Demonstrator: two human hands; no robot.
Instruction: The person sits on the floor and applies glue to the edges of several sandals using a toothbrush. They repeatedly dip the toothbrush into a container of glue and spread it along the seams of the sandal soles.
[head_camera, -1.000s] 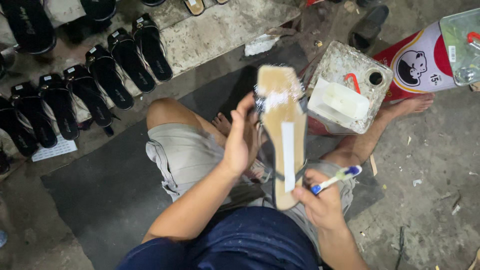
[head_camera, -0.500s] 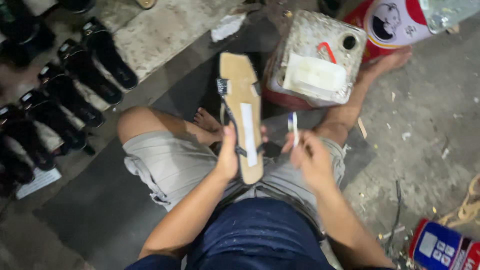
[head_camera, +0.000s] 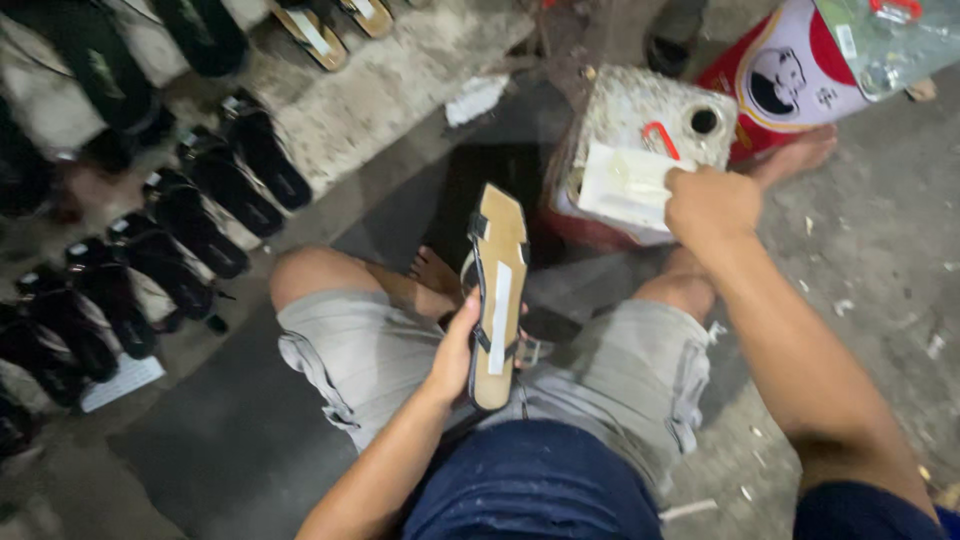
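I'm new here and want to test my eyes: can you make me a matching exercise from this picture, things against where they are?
Things:
1. tan sandal
2. right hand
3. black sandals
4. red and white can

Places:
A. lying behind the metal tin
B. held up in the left hand
C. in rows on the floor at the left
D. on the white tray atop the metal tin

Pairs: 1-B, 2-D, 3-C, 4-A

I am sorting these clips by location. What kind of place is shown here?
Probably a small floor-level sandal-making workshop. The left hand holds a tan sandal sole with black straps, rows of black sandals lie on the concrete, and the right hand reaches to a white tray on a stained can.
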